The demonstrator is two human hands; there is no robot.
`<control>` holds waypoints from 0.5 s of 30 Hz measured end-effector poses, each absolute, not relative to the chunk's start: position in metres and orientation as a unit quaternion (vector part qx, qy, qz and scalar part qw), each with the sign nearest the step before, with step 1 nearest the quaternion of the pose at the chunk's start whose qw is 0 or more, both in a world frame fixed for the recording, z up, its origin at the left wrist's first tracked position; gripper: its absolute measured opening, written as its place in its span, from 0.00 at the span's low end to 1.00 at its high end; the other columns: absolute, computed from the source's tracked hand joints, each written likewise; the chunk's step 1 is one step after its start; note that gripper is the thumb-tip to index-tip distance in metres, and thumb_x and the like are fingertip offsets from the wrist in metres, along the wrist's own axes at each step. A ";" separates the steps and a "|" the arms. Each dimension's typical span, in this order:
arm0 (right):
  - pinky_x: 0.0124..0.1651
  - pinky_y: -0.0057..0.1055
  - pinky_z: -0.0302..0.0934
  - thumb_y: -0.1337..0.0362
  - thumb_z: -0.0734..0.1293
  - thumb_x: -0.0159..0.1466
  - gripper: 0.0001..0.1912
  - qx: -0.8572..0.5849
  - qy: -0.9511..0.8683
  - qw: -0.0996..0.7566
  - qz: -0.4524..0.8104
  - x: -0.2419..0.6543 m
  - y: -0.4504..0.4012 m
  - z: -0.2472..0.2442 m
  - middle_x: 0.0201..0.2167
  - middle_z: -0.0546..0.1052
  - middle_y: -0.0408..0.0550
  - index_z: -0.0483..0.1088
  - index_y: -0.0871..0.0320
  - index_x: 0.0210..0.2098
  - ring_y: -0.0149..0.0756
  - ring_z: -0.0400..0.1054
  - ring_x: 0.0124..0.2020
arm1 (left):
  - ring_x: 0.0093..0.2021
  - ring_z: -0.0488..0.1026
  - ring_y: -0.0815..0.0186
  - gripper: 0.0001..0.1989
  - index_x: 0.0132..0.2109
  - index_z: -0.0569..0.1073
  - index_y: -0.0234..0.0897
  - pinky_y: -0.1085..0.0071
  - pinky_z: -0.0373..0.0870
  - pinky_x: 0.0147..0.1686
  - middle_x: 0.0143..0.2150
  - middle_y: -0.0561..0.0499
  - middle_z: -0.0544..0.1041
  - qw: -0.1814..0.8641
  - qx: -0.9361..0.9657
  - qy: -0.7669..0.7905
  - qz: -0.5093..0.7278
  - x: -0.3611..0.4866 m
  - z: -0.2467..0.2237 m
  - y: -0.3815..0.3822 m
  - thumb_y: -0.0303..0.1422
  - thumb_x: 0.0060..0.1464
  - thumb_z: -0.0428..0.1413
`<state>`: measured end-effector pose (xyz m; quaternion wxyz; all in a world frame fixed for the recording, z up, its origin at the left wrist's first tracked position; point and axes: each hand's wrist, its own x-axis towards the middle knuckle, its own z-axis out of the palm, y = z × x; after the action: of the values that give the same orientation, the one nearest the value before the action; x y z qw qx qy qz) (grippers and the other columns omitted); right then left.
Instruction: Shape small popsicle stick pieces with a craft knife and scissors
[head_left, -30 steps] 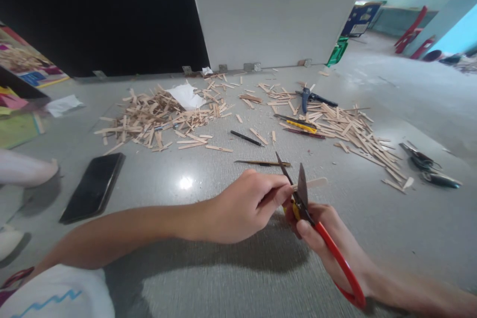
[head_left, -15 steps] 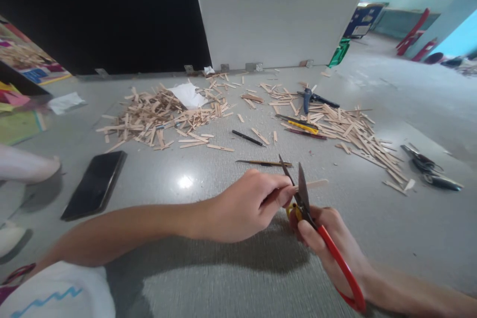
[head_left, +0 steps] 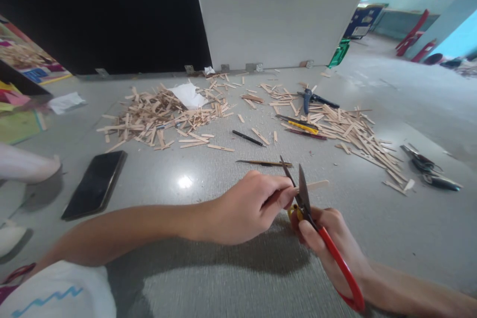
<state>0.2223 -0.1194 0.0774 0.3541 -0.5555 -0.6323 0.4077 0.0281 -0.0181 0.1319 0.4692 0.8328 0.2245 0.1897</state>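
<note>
My left hand [head_left: 248, 206] is closed in a pinch on one end of a thin wooden stick [head_left: 318, 184], whose free end points right. Wrapped round the handles of the red-handled scissors [head_left: 341, 261] is my right hand [head_left: 335, 236]. The scissor blades are parted and point up, with the stick lying between them close to my left fingertips. Just beyond the blades, a brown craft knife [head_left: 264, 163] lies on the grey surface. A black pen-like tool [head_left: 248, 138] rests farther away.
Wooden sticks form a pile [head_left: 149, 114] at the left and another [head_left: 357, 134] at the right. Blue-handled clippers [head_left: 316, 99] and a yellow cutter [head_left: 302, 127] touch the right pile. Dark pliers [head_left: 428, 166] lie far right. A phone [head_left: 95, 184] is at the left.
</note>
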 end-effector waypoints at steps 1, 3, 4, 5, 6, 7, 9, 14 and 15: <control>0.21 0.28 0.45 0.42 0.60 0.73 0.28 -0.558 -0.632 0.353 0.405 0.222 -0.119 0.078 0.19 0.58 0.38 0.58 0.53 0.24 0.28 0.48 0.20 | 0.24 0.57 0.72 0.17 0.33 0.68 0.37 0.75 0.57 0.27 0.24 0.59 0.63 0.469 0.833 0.226 0.189 0.028 0.132 -0.018 0.33 0.74 0.48; 0.21 0.29 0.46 0.43 0.59 0.73 0.28 -0.563 -0.633 0.354 0.396 0.221 -0.119 0.078 0.19 0.59 0.38 0.58 0.53 0.23 0.28 0.49 0.19 | 0.23 0.57 0.72 0.17 0.33 0.68 0.37 0.75 0.57 0.27 0.24 0.59 0.62 0.468 0.833 0.228 0.189 0.028 0.132 -0.019 0.33 0.74 0.48; 0.21 0.29 0.46 0.43 0.59 0.73 0.28 -0.565 -0.634 0.354 0.393 0.221 -0.119 0.079 0.18 0.59 0.38 0.58 0.53 0.23 0.28 0.50 0.19 | 0.23 0.56 0.72 0.17 0.33 0.68 0.37 0.75 0.57 0.27 0.24 0.59 0.62 0.467 0.833 0.227 0.190 0.028 0.132 -0.019 0.32 0.74 0.47; 0.21 0.29 0.46 0.44 0.59 0.73 0.28 -0.566 -0.634 0.355 0.390 0.221 -0.119 0.079 0.18 0.59 0.38 0.58 0.53 0.23 0.28 0.50 0.19 | 0.23 0.56 0.72 0.17 0.33 0.68 0.37 0.75 0.57 0.27 0.24 0.59 0.62 0.466 0.834 0.227 0.191 0.028 0.132 -0.019 0.32 0.73 0.47; 0.21 0.29 0.46 0.44 0.60 0.73 0.28 -0.565 -0.634 0.356 0.390 0.221 -0.119 0.079 0.18 0.58 0.38 0.58 0.53 0.22 0.28 0.50 0.19 | 0.23 0.56 0.72 0.17 0.33 0.68 0.37 0.75 0.57 0.27 0.24 0.59 0.62 0.466 0.834 0.227 0.192 0.028 0.132 -0.019 0.32 0.73 0.47; 0.21 0.29 0.45 0.44 0.62 0.72 0.27 -0.564 -0.632 0.359 0.391 0.221 -0.119 0.078 0.18 0.58 0.38 0.59 0.53 0.22 0.28 0.50 0.19 | 0.23 0.56 0.72 0.17 0.33 0.68 0.37 0.75 0.57 0.27 0.24 0.59 0.62 0.466 0.833 0.227 0.192 0.028 0.132 -0.019 0.32 0.73 0.47; 0.20 0.28 0.45 0.44 0.65 0.70 0.27 -0.560 -0.628 0.366 0.397 0.220 -0.120 0.079 0.18 0.58 0.37 0.58 0.53 0.22 0.28 0.49 0.18 | 0.23 0.57 0.72 0.17 0.33 0.68 0.37 0.75 0.58 0.28 0.24 0.59 0.62 0.468 0.832 0.225 0.195 0.028 0.132 -0.019 0.31 0.73 0.47; 0.20 0.28 0.44 0.44 0.66 0.69 0.28 -0.554 -0.629 0.376 0.395 0.219 -0.118 0.082 0.17 0.56 0.36 0.56 0.52 0.21 0.27 0.47 0.17 | 0.23 0.58 0.72 0.16 0.33 0.68 0.37 0.75 0.58 0.30 0.24 0.60 0.62 0.464 0.834 0.217 0.206 0.029 0.131 -0.019 0.30 0.73 0.48; 0.19 0.28 0.44 0.45 0.66 0.70 0.28 -0.553 -0.632 0.376 0.392 0.219 -0.117 0.082 0.17 0.56 0.36 0.56 0.52 0.21 0.27 0.47 0.17 | 0.23 0.58 0.72 0.16 0.33 0.68 0.37 0.75 0.58 0.30 0.24 0.60 0.63 0.463 0.834 0.216 0.208 0.029 0.131 -0.019 0.29 0.73 0.48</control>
<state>0.2186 -0.1174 0.0821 0.3761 -0.5533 -0.6316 0.3918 0.0285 -0.0195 0.1310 0.4629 0.8341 0.2164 0.2077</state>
